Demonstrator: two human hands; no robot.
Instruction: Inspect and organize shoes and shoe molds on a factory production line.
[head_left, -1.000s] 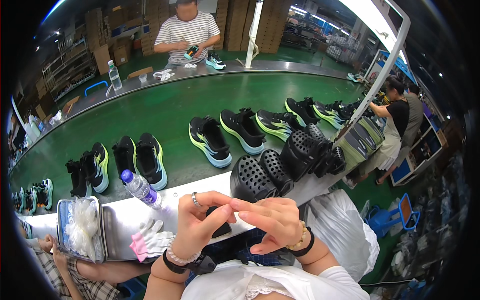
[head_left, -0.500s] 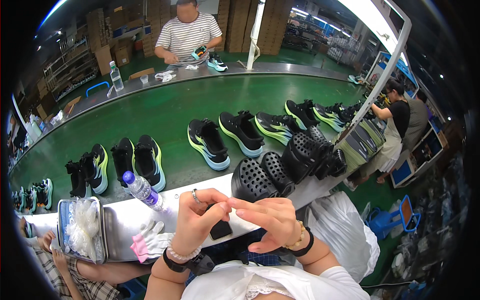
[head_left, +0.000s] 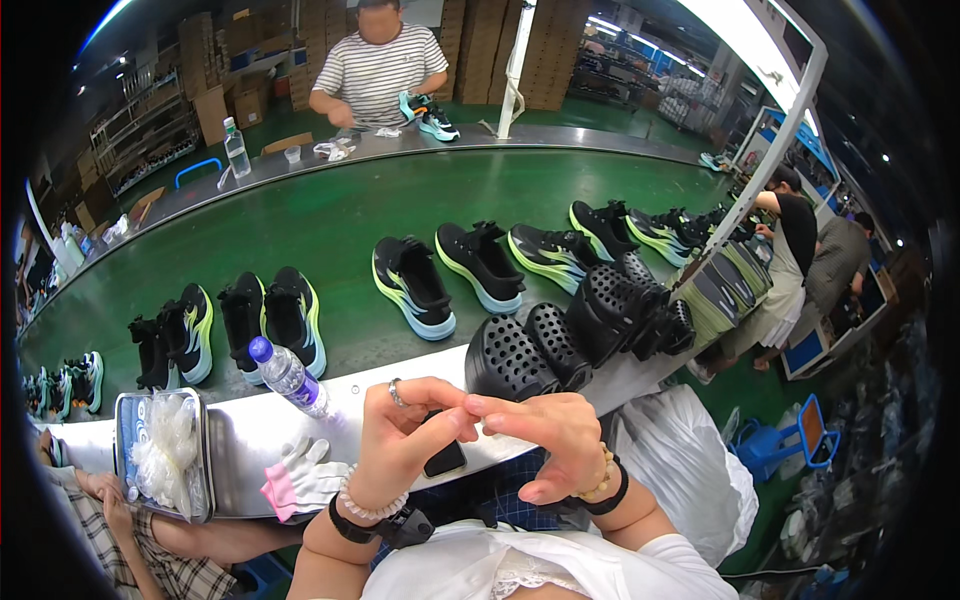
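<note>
Sneakers (head_left: 405,285) in black fabric with lime-and-blue soles have slid slightly left on the green table (head_left: 300,220), passing me untouched; my left hand (head_left: 392,440) and right hand (head_left: 552,435), fingertips meeting, grip nothing visible.

Above the silvery desk (head_left: 235,435), the left hand (head_left: 385,450) and right hand (head_left: 562,435) meet at the fingers (head_left: 518,414), the right thumb (head_left: 543,487) apart; perforated black clogs (head_left: 505,360) sit just beyond, a purple-capped bottle (head_left: 290,378) and pink-cuffed white gloves (head_left: 306,482) are to the left, and black sneakers (head_left: 425,287) line the green surface (head_left: 480,185)
</note>
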